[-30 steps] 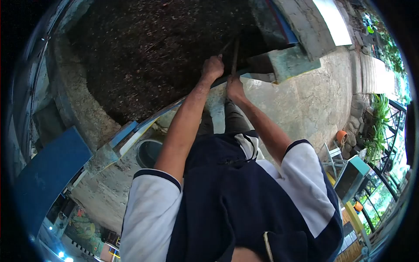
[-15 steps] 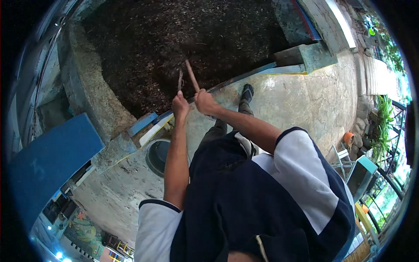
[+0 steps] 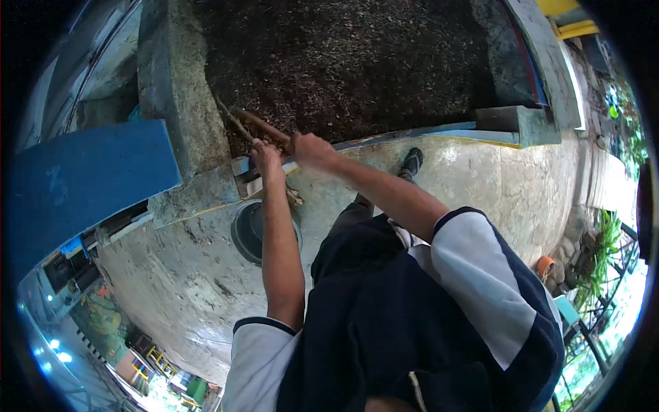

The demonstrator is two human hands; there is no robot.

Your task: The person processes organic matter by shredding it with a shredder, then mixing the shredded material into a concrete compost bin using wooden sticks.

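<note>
My left hand (image 3: 266, 158) is closed around a thin, rough stick (image 3: 237, 122), which points up and left over the soil. To its right, my right hand (image 3: 312, 149), slightly blurred, grips a thicker brown wooden stick (image 3: 264, 127). The far ends of the two sticks come close together at the left corner of the bed of dark soil (image 3: 364, 62), beside the low concrete wall (image 3: 182, 89). Dry bits and leaf litter cover the soil.
A round grey tub (image 3: 240, 237) stands on the concrete floor (image 3: 480, 178) below my left forearm. A blue board (image 3: 89, 189) juts in at the left. Painted wooden edging (image 3: 412, 134) borders the bed, near my shoe (image 3: 412, 163). An orange pot (image 3: 545, 266) sits far right.
Both hands have swung left with their sticks, whose far ends moved from the bed's middle to its left corner by the concrete wall. The view has shifted too.
</note>
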